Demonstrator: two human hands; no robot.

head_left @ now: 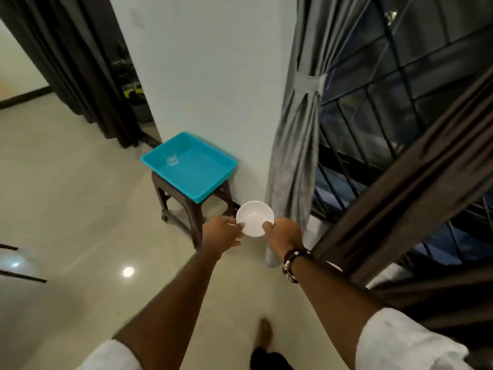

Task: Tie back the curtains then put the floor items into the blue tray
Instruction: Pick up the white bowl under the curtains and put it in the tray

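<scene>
A white bowl [254,217] is held in the air between both hands, in front of and to the right of the blue tray [213,186]. My left hand [221,233] pinches its left rim and my right hand [282,232] pinches its right rim. The tray sits on a dark brown stool [186,206] against the white wall, and a clear glass [172,158] stands in its far left corner. A grey curtain [296,145] hangs tied back with a band [309,82] beside the window. A dark brown curtain [416,166] hangs at the right.
A barred window [386,84] fills the right side. Another dark curtain [80,68] hangs at the far left by a doorway. Glossy cream floor tiles [80,209] spread to the left. My bare foot [265,333] shows at the bottom.
</scene>
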